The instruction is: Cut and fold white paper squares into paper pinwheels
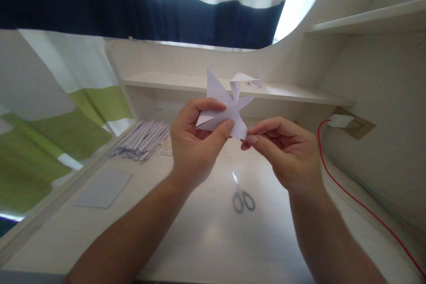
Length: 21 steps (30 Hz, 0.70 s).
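A white paper star [235, 113] with several pointed arms is held up above the desk, and a curled paper strip [244, 78] juts from its upper side. My left hand [198, 137] is closed on its left part, thumb in front and fingers partly hidden behind. My right hand [286, 151] pinches the tip of the lower right arm between thumb and fingertips. Below them on the desk lies a pair of scissors [240, 195], blades pointing away from me and handles toward me.
Many rolled paper sticks [143, 138] are piled at the back left, beside small pale loops [164, 147]. A grey-white sheet [104, 187] lies at left. A shelf [166, 80] spans the back; a red cable [346, 193] runs from a plug [340, 120] at right.
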Motion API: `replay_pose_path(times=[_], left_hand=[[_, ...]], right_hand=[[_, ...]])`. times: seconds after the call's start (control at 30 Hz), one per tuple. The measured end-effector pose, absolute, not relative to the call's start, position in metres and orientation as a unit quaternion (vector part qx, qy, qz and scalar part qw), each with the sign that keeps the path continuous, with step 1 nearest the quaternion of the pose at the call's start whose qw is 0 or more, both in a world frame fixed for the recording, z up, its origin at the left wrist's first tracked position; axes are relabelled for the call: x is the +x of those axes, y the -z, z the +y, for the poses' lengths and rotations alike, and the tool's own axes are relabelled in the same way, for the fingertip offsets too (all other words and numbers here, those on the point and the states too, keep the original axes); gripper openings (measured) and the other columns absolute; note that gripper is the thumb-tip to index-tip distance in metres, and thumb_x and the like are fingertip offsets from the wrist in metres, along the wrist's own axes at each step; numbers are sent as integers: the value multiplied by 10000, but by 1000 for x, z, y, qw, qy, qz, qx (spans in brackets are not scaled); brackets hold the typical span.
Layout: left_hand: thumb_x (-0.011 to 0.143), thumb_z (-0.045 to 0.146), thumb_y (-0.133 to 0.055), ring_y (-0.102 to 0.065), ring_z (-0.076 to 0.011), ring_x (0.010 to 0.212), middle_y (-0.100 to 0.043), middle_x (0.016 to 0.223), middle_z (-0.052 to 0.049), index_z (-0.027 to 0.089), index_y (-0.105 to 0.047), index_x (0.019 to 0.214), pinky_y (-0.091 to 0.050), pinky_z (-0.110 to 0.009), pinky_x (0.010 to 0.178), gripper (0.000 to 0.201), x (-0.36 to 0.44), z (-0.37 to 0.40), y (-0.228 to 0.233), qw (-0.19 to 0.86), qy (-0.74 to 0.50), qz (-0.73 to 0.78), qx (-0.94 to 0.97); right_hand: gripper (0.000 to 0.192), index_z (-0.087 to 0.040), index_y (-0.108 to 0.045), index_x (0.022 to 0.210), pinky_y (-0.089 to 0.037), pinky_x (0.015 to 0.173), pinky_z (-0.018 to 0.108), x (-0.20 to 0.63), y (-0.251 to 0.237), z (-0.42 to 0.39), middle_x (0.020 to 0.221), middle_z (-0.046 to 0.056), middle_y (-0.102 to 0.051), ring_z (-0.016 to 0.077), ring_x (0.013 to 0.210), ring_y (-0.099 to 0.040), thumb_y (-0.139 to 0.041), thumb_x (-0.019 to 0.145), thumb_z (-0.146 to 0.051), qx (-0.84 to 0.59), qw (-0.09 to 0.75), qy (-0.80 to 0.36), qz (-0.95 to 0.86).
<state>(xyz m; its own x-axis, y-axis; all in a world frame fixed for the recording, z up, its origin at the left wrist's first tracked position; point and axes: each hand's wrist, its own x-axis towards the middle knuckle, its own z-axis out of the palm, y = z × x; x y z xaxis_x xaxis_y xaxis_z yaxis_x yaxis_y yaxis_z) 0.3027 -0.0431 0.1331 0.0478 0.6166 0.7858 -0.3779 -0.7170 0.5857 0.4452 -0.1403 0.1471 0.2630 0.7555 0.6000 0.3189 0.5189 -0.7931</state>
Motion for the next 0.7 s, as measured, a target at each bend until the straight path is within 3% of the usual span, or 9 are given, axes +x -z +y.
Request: replay_pose_path(times=[0.43,0.7], left_hand=[[856,310,-803,-708,-156,799,-702,989,-10,238,-647,1044,-601,-251,639,255,304,-39,-130,350,-677,100,639],[802,380,-860,-734,-164,801,-724,1014,-5,303,-617,1218,-602,-243,615,488,303,-33,-129,406,-643,85,644]], right_hand=[[87,-245,-749,931,-646,723,327,447,-144,-140,823,13,-779,176,750,-756,-790,888,-182,-463,646,-143,-589],[83,-242,-740,926,-647,721,344,447,-142,-138,808,13,-771,182,741,-749,-795,882,-196,-461,649,-110,-595]])
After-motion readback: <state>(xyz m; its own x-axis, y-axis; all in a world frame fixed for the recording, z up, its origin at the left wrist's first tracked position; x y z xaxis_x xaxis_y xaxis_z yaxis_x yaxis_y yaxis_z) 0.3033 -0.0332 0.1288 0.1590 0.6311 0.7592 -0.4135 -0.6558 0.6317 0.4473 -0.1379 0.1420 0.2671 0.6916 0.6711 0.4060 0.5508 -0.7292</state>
